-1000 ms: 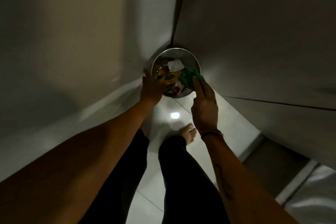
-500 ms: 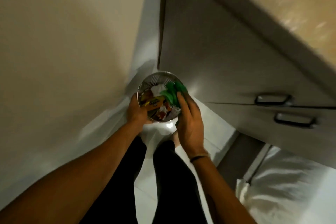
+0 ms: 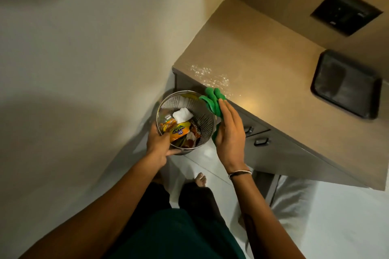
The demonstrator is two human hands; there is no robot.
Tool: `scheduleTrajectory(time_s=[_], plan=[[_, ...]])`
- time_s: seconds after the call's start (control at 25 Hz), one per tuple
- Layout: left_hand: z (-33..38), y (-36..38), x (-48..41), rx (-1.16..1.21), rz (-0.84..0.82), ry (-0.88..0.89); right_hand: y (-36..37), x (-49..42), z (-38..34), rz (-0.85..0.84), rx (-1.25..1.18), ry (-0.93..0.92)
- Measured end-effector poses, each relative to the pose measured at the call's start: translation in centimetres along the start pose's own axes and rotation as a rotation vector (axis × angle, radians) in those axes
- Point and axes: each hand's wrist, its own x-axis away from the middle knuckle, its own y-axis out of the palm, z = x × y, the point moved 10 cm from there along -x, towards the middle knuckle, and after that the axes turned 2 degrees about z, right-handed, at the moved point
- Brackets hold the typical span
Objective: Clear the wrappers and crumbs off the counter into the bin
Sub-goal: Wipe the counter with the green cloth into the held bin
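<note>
Two hands framed the scene, and you worked from the wall side toward the counter. Your left hand (image 3: 161,146) gripped the near rim of the bin (image 3: 205,121), thumb inside and fingers curled under the outer wall, its grip pressed tight on the metal. You held that perforated steel bin up off the floor, just beside the counter's front edge, with its mouth open to you. Inside it lay a yellow-orange wrapper (image 3: 179,131) against the near wall, a white crumpled tissue (image 3: 182,115) above it, and a few darker wrappers underneath. Your right hand (image 3: 229,132) was at the bin's far rim with the fingers held straight and close together, the palm pressing a green cloth (image 3: 211,100) against the rim; the cloth bunched up above your fingertips and a strip of it hung below your palm. A thin band (image 3: 240,173) circled that wrist. Pale crumbs (image 3: 210,76) still lay scattered on the counter (image 3: 252,48) near its edge, just beyond the cloth. Farther right on the counter sat a dark tray (image 3: 345,84), and a dark socket plate (image 3: 345,11) was set in the wall behind it. Drawer handles (image 3: 261,141) showed below the counter edge.
</note>
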Motion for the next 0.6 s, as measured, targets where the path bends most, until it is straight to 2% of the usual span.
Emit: scheduleTrajectory(time_s=[0.12, 0.2, 0.28, 0.4, 0.44, 0.52, 0.6], plan=[[1.8, 1.0, 0.5, -0.002, 0.003, 0.008, -1.1, -2.3, -1.1, -0.008, -0.007, -0.04], [2.2, 1.4, 0.8, -0.002, 0.014, 0.002, -2.2, -3.4, -1.4, 0.023, -0.1, -0.048], [2.0, 1.3, 0.7, -0.013, 0.033, -0.022, -4.7, -4.7, -0.3, 0.142, -0.189, -0.028], [1.8, 1.2, 0.6, -0.03, 0.058, -0.049, -9.3, -5.7, 4.6, 0.4, -0.124, 0.139], [1.8, 1.1, 0.5, -0.045, 0.07, -0.053, -9.6, -5.9, 6.7, 0.393, -0.062, 0.222], [1.6, 1.0, 0.1, -0.066, 0.082, -0.057, -7.7, -6.2, 10.1, 0.215, 0.159, 0.394], [1.3, 0.8, -0.3, -0.095, 0.081, -0.053, -5.3, -6.1, 11.7, 0.108, 0.354, 0.471]])
